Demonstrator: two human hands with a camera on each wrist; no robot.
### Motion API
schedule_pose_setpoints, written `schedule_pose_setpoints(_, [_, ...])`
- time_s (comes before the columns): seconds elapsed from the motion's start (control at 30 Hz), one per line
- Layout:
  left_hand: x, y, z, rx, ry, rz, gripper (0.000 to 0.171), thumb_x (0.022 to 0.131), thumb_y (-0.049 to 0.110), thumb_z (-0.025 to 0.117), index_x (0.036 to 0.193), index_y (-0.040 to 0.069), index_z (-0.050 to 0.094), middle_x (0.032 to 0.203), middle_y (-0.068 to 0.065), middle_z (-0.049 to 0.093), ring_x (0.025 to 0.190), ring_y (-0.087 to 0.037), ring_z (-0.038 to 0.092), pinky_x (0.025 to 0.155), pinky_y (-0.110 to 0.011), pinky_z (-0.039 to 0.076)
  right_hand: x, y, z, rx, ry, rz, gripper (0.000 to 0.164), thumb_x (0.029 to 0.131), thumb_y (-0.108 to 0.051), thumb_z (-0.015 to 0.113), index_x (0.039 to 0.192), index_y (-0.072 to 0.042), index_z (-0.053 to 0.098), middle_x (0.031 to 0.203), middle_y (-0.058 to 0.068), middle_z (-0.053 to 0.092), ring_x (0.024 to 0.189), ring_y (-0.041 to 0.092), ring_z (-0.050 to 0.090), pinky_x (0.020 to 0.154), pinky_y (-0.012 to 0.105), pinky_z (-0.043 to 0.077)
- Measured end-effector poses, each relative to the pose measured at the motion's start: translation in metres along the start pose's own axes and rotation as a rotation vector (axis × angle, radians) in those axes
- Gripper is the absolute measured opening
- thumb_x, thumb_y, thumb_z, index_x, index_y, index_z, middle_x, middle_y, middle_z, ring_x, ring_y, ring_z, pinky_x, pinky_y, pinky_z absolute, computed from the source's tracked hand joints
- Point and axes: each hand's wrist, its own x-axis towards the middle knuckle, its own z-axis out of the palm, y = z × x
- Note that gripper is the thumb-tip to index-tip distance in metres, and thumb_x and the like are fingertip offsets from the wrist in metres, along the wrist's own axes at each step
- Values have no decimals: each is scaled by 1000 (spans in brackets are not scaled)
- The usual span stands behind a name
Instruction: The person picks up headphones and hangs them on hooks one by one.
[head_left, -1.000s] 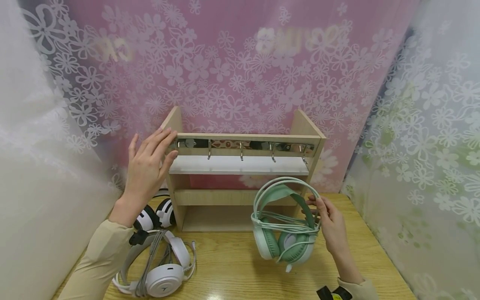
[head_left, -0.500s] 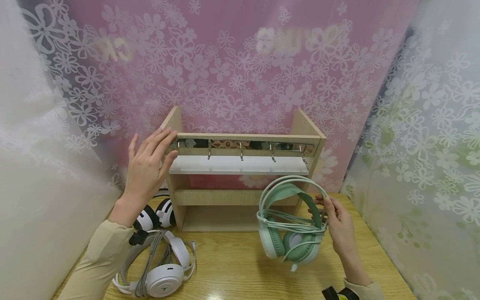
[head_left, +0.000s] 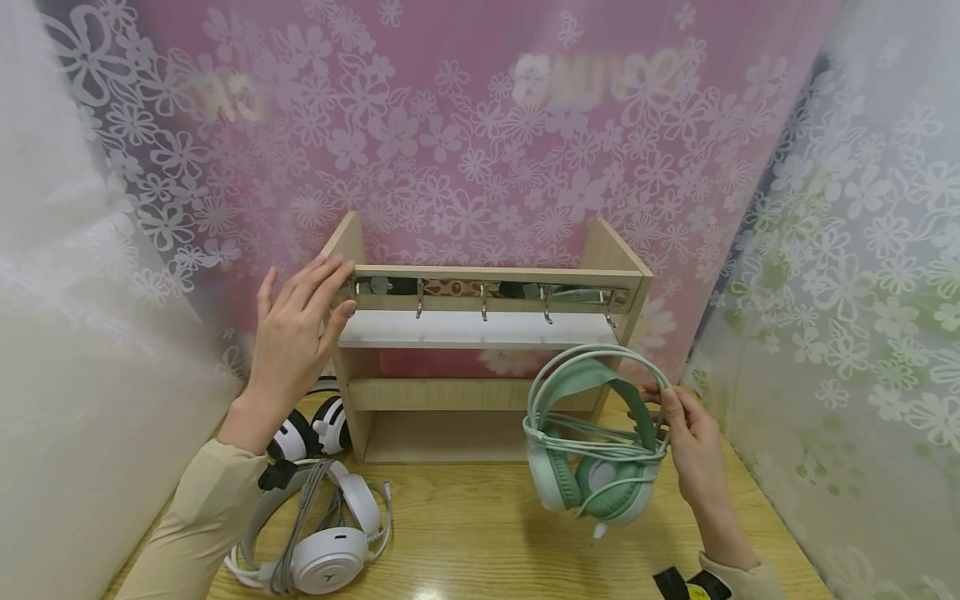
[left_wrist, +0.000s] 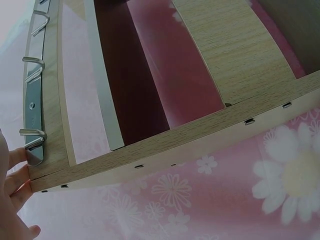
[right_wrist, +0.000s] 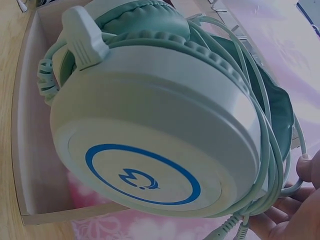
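Mint-green headphones [head_left: 592, 442], with their cable wound round them, hang in front of the shelf's right side. My right hand [head_left: 697, 450] holds them at the right of the headband, thumb and fingers pinching. In the right wrist view an ear cup [right_wrist: 155, 135] with a blue ring fills the middle, and the fingers [right_wrist: 295, 215] reach in at the lower right. My left hand [head_left: 296, 321] rests on the upper left corner of the wooden shelf [head_left: 472, 393], its fingers straight. The left wrist view shows its fingertips at that corner, close to the end hook [left_wrist: 34, 136].
A metal rail with several hooks [head_left: 483, 302] runs along the shelf's top board. White headphones [head_left: 330, 558] lie on the wooden table [head_left: 450, 542] at the front left. Black-and-white headphones [head_left: 330, 425] stand behind them, beside the shelf. Flowered curtains surround the table.
My right hand has carried the green headphones a little to the right and slightly upward. The left hand has stayed on the shelf corner.
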Motion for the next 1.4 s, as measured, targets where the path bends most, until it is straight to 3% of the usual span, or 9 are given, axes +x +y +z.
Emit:
schedule_pose_setpoints(0.13, [0,0,0,2,0,0,48,105,39,54,145,13,57,148,-8,55,142,-27,45,122,-58,10,2,-2,-2,22,-1,-11,40,110,-22,43,123,12,59,103,-4,70,83,13,73,69,27,61])
schedule_pose_setpoints(0.33, [0,1,-1,3,-9,-3,54,107,48,44,146,13,56,148,-9,55,143,-27,44,123,-58,9,4,-6,-6,52,-1,-26,30,109,-20,44,119,-1,66,103,-4,70,82,11,73,69,27,60])
schedule_pose_setpoints(0.67, [0,1,-1,-5,-9,-11,51,106,45,47,146,13,56,149,-9,55,143,-26,44,123,-58,10,9,-18,-10,91,-11,-43,27,109,-18,45,116,-5,67,102,-3,71,82,13,75,68,27,60])
schedule_pose_setpoints(0.97, [0,1,0,-8,-10,-12,60,107,54,37,146,13,56,149,-9,55,143,-27,43,122,-59,9,14,-24,-15,104,-33,-46,26,109,-19,44,118,-7,66,105,-3,70,86,13,75,71,22,59])
schedule_pose_setpoints(1.23, [0,2,0,-8,-4,-13,48,104,38,54,146,13,56,148,-9,55,142,-27,45,122,-58,10,16,-25,-16,110,-36,-56,27,109,-19,45,119,-7,66,106,-3,70,85,13,75,72,22,59])
schedule_pose_setpoints(1.4, [0,2,0,-9,-1,-14,49,105,40,53,146,13,56,148,-9,55,142,-28,45,123,-58,10,18,-26,-17,111,-27,-56,27,109,-19,45,119,-6,67,105,-3,71,85,12,75,71,22,59])
